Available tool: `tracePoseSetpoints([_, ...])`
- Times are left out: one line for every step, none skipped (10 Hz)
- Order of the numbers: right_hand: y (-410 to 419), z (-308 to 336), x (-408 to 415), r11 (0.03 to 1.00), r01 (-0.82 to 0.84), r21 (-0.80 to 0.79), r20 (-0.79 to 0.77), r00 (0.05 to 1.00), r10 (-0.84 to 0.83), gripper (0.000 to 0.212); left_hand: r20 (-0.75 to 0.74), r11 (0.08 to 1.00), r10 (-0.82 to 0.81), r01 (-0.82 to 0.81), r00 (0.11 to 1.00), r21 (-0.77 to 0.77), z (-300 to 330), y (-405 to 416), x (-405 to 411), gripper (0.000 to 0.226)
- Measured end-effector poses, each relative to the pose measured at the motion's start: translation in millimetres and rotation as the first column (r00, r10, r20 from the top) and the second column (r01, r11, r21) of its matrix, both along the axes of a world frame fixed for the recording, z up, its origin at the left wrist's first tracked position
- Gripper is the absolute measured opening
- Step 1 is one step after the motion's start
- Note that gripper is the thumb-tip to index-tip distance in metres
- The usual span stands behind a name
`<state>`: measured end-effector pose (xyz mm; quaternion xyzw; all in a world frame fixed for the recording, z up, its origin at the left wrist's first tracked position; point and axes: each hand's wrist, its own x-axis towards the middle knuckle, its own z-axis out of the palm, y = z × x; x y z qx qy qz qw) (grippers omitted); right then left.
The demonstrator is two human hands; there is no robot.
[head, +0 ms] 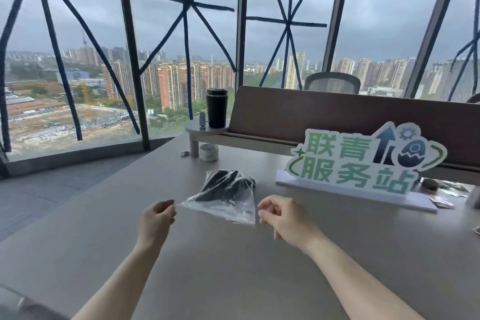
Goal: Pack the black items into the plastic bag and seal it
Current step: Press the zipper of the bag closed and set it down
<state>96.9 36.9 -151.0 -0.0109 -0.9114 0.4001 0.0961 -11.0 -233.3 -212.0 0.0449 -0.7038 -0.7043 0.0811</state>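
Note:
A clear plastic bag (226, 204) lies on the grey table (233, 267) with the black items (225, 186) inside it, dark and bunched toward its far end. The bag's near edge runs straight between my two hands. My left hand (159, 217) is at the bag's left corner, with thumb and fingertips pinched on the tip. My right hand (279, 213) hovers just right of the bag's right corner. Its fingers are loosely curled and apart, a small gap away from the plastic.
A white and green sign (363, 161) on a white base stands to the right. Behind the bag are a roll of tape (209, 152), a small round shelf (205, 129) with a black tumbler (217, 108), and a brown desk divider (337, 117). Small clutter (441, 189) lies at far right.

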Motion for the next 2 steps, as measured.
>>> tracePoseSetpoints([25,31,49,0.992,0.049,-0.112,-0.11,0.992,-0.062,0.013,-0.041,0.998,0.054,-0.054,0.998,-0.011,1,-4,44,0.023])
tracePoseSetpoints([44,73,110,0.971,0.086,-0.222,-0.305,0.94,-0.153,0.018,-0.103,1.0,0.006,-0.007,0.995,-0.009,-16,-2,101,0.026])
